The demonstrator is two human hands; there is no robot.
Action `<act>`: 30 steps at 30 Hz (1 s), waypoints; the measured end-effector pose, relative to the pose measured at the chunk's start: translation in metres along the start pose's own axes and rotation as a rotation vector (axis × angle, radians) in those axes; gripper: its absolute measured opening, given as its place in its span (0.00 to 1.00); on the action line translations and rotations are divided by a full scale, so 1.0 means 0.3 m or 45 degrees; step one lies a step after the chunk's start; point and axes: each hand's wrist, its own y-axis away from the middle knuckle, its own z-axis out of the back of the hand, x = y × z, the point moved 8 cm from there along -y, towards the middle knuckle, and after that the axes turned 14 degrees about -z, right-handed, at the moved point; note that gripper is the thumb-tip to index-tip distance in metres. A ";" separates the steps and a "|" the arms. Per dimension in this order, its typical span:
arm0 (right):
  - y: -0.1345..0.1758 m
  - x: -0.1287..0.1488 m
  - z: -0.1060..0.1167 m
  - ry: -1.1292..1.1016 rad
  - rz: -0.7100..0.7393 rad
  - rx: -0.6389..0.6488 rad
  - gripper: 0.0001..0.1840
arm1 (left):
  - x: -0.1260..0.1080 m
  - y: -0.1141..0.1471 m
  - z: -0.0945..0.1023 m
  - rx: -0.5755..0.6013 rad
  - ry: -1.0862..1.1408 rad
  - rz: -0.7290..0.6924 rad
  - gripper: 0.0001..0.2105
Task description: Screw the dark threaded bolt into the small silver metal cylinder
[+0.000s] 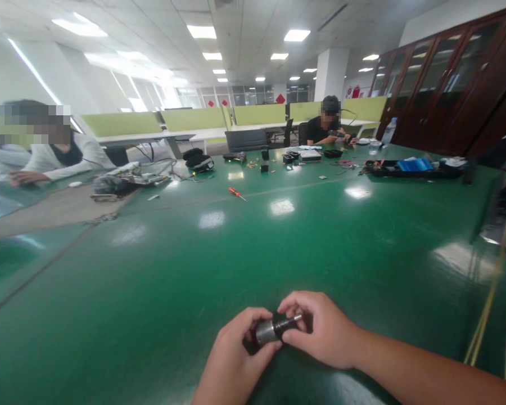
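Note:
Low in the head view, my two hands hold a metal cylinder with a shaft [266, 332], resembling a small motor or gearbox, over the green table [185, 270]. It lies sideways, its thin tip pointing right and slightly up. My left hand [240, 343] is closed around the thick silver body, thumb in front and fingers behind. At the dark, narrower end, my right hand [320, 329] has its thumb and fingers curled about the shaft. The fingers partly cover both ends of the piece.
An orange screwdriver [236, 193] lies farther up the table. Along the far edge are a black pouch [199, 161], black boxes, small parts and a black tray with blue material [415, 164]. Yellow cords [489, 304] hang at right. Two people sit at far left and back.

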 end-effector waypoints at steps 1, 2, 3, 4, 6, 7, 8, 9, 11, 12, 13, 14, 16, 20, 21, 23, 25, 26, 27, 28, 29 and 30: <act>0.001 0.004 0.000 0.008 0.016 0.000 0.15 | -0.008 -0.001 -0.001 0.013 -0.007 -0.025 0.10; 0.002 0.008 0.001 0.017 0.031 0.000 0.14 | -0.016 -0.002 -0.002 0.022 -0.009 -0.051 0.10; 0.003 0.011 0.001 0.029 0.045 -0.001 0.13 | -0.024 -0.001 -0.003 0.031 -0.006 -0.074 0.10; 0.004 0.014 0.001 0.047 0.056 -0.003 0.12 | -0.029 0.001 -0.005 0.040 0.000 -0.092 0.10; 0.006 0.017 0.001 0.092 0.073 -0.004 0.10 | -0.037 0.004 -0.011 0.058 0.008 -0.119 0.10; 0.007 0.018 0.001 0.116 0.083 -0.005 0.09 | -0.039 0.005 -0.013 0.065 0.010 -0.129 0.09; 0.007 0.019 0.001 0.136 0.094 -0.007 0.08 | -0.041 0.005 -0.016 0.072 0.010 -0.138 0.09; 0.007 0.019 0.001 0.151 0.105 -0.006 0.07 | -0.042 0.004 -0.017 0.074 0.007 -0.146 0.08; 0.007 0.017 0.003 0.157 0.118 -0.008 0.07 | -0.043 0.002 -0.016 0.071 -0.001 -0.159 0.08; 0.007 0.016 0.003 0.155 0.121 -0.008 0.07 | -0.044 0.000 -0.015 0.068 -0.003 -0.167 0.08; 0.007 0.016 0.004 0.151 0.123 -0.008 0.07 | -0.045 -0.001 -0.013 0.065 -0.004 -0.174 0.08; 0.007 0.016 0.004 0.149 0.125 -0.008 0.07 | -0.046 -0.001 -0.012 0.063 -0.003 -0.182 0.09; 0.007 0.020 0.004 0.149 0.130 -0.014 0.06 | -0.048 0.001 -0.009 0.058 0.004 -0.194 0.09; 0.010 0.027 0.004 0.157 0.131 -0.025 0.05 | -0.047 0.006 -0.005 0.042 0.033 -0.194 0.09; 0.010 0.028 0.004 0.160 0.128 -0.025 0.05 | -0.048 0.006 -0.004 0.033 0.038 -0.195 0.09; 0.011 0.029 0.005 0.166 0.123 -0.023 0.04 | -0.049 0.006 0.000 0.014 0.047 -0.197 0.10; 0.012 0.030 0.007 0.169 0.121 -0.028 0.04 | -0.049 0.004 0.003 0.000 0.050 -0.193 0.10; 0.012 0.031 0.009 0.169 0.123 -0.031 0.04 | -0.049 0.004 0.004 -0.003 0.051 -0.191 0.10; 0.013 0.032 0.009 0.167 0.126 -0.030 0.05 | -0.050 0.004 0.005 -0.005 0.050 -0.192 0.10; 0.014 0.034 0.010 0.164 0.128 -0.031 0.05 | -0.050 0.005 0.005 -0.004 0.049 -0.194 0.10; 0.015 0.035 0.010 0.160 0.129 -0.029 0.05 | -0.051 0.006 0.006 -0.006 0.048 -0.195 0.10; 0.016 0.036 0.010 0.156 0.128 -0.025 0.05 | -0.050 0.008 0.007 -0.010 0.047 -0.196 0.10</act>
